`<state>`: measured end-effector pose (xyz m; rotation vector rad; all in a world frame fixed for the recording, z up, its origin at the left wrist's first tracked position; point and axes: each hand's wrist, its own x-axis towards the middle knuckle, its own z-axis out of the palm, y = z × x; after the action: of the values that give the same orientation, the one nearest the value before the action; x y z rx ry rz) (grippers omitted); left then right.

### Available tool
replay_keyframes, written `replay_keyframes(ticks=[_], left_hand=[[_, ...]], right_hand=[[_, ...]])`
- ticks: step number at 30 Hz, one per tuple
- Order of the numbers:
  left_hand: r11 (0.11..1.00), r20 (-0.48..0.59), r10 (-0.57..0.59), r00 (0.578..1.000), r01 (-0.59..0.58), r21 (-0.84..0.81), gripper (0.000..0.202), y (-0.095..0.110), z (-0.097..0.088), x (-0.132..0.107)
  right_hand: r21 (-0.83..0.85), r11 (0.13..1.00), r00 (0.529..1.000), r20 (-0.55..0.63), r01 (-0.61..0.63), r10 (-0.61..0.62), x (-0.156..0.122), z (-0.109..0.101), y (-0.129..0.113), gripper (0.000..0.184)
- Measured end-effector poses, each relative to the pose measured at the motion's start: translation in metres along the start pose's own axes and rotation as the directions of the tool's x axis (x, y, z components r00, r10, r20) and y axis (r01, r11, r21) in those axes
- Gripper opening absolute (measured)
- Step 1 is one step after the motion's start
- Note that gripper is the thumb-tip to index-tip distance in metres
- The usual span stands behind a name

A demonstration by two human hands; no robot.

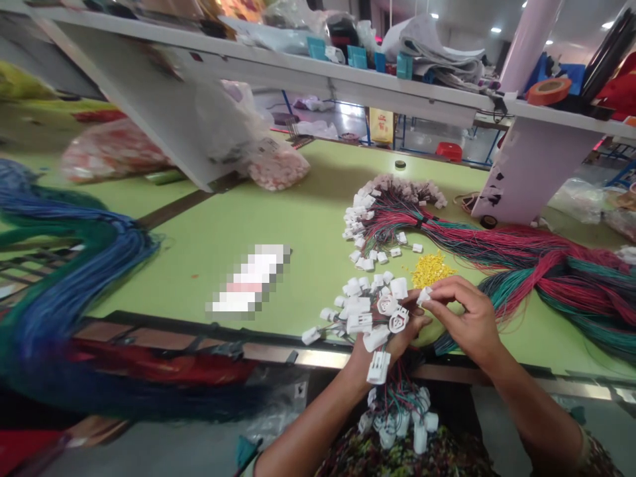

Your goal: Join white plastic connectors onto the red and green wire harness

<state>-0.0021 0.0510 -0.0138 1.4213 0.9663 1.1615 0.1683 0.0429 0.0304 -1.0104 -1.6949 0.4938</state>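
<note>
Passage over the green tabletop at frame centre, between the blue-and-green wire bundle at left and the white connectors, a blurred patch inside that gap, red-and-green wire bundle blocking the right, shelf support at upper right, white shelf overhead across the top

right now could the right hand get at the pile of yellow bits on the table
Probably yes: the right hand sits just beside the pile of yellow bits with nothing between them, though it is pinching a small white connector and would likely need to let go first.
</note>
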Motion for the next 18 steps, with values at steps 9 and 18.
replay_keyframes(ticks=[9,18], left_hand=[[0.992,-0.130,-0.096,0.987,0.084,-0.098,0.034,-0.004,0.000,-0.006],[0.995,-0.157,-0.068,0.985,0.055,-0.088,0.028,-0.011,0.000,-0.007]], right_hand=[[-0.047,0.961,0.931,0.238,-0.273,0.276,-0.006,0.002,0.042,0.009],[-0.504,0.854,0.816,0.434,-0.132,0.382,-0.017,0.003,0.057,0.018]])
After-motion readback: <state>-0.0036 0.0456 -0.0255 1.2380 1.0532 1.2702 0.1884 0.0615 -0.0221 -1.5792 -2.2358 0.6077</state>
